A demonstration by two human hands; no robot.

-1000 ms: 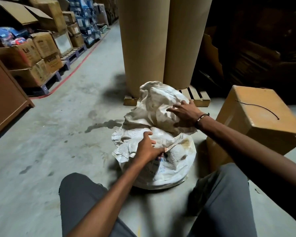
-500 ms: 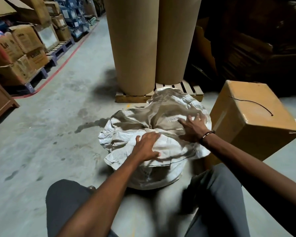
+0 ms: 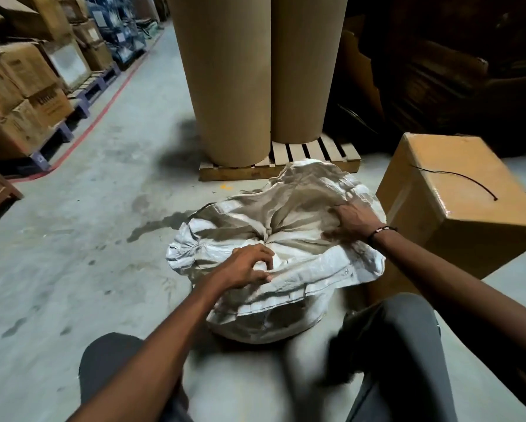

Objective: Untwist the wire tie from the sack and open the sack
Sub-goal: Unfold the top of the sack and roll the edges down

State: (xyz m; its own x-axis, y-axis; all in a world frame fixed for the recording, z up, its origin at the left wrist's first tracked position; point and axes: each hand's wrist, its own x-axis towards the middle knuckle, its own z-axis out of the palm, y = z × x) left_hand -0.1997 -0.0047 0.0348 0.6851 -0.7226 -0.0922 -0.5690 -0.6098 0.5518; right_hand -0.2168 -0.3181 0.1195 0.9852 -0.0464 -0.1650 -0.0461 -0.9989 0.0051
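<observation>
A white woven sack (image 3: 289, 226) sits on the concrete floor between my knees. Its mouth is spread wide and flattened, with the rim rolled outward and the inner cloth puckered toward the centre. My left hand (image 3: 246, 265) grips the near rim of the sack with curled fingers. My right hand (image 3: 351, 222) presses and holds the sack's right rim, next to the cardboard box. A thin black wire tie (image 3: 459, 178) lies loose on top of that box, apart from the sack.
A brown cardboard box (image 3: 456, 208) stands tilted just right of the sack. Two tall brown paper rolls (image 3: 255, 71) stand on a wooden pallet (image 3: 313, 155) behind it. Stacked cartons on pallets (image 3: 30, 95) line the left side past a red floor line.
The bunched-up top of the sack has been pushed down and spread outward. Both hands moved apart along the rim, the right one further right and lower. The view tilted down.
</observation>
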